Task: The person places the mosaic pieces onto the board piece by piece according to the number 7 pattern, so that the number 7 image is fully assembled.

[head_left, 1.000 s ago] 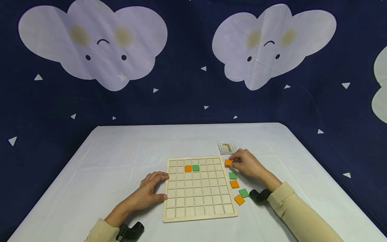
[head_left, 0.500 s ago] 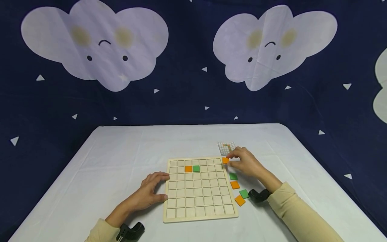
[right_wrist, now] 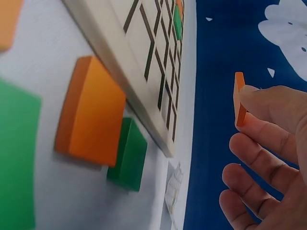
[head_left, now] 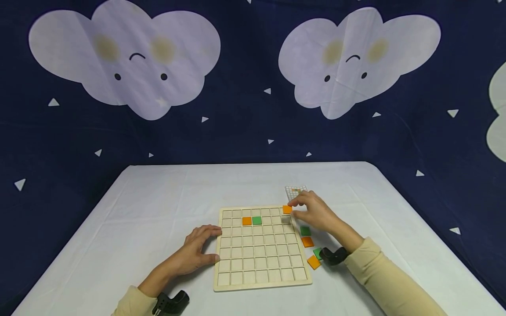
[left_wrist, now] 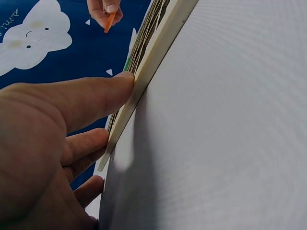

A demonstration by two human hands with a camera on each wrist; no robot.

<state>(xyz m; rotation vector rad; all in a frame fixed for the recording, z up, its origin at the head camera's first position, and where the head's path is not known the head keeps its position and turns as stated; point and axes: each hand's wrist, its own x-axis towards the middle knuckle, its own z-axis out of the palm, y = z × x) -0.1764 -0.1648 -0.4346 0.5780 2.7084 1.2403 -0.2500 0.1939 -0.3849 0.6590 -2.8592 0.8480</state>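
Note:
My right hand (head_left: 315, 213) pinches an orange square tile (head_left: 287, 209) between thumb and fingers, over the far right corner of the wooden grid board (head_left: 249, 264). In the right wrist view this tile (right_wrist: 238, 101) is held on edge, raised above the board. My left hand (head_left: 193, 250) rests at the board's left side, thumb and fingertips touching its edge; the left wrist view shows the thumb on the rim (left_wrist: 165, 40). One orange tile (head_left: 247, 221) and one green tile (head_left: 257, 220) sit side by side in cells of the second row from the far side.
Right of the board lie loose tiles: a green one (head_left: 305, 231), an orange one (head_left: 307, 242), another green (head_left: 317, 253) partly behind the wrist camera, and another orange (head_left: 314, 262). A gridded pattern card (head_left: 293, 192), partly covered by my right hand, lies beyond the board's far right corner.
My right hand has carried the orange tile leftward from beside the board to over its far right corner. The left hand has stayed at the board's edge.

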